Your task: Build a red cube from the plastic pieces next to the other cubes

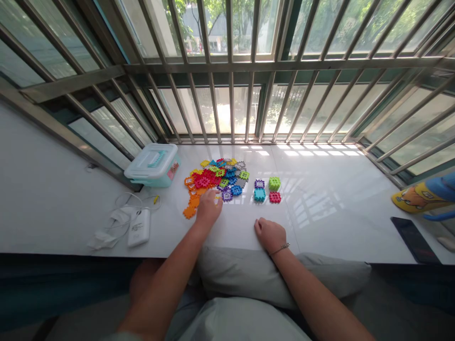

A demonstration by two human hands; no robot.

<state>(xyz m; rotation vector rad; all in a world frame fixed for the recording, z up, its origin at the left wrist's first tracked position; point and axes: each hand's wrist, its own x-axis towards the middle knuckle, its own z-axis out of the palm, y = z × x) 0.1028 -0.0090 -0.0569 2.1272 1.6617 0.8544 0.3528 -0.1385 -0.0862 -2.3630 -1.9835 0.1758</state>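
My left hand [209,207] reaches over the near edge of a pile of colourful plastic interlocking tiles. Its fingers are curved and apart, with a small yellow and white bit [216,200] showing between thumb and fingers; I cannot tell if it is touched. Beside it lie orange tiles [189,211], a purple window tile [227,195] and a blue tile [236,190]. My right hand [270,234] rests on the white surface in a loose fist, nothing showing in it. Beyond it sit four-sided groups in purple [259,183], green [274,183], teal [259,195] and red [275,197].
A teal lidded box [152,166] stands at the back left. Nearer lie a white power bank [139,228] and cables. On the right are a dark phone [415,240] and a yellow and blue bottle [419,196]. Metal window bars [231,106] border the back of the white surface [327,208].
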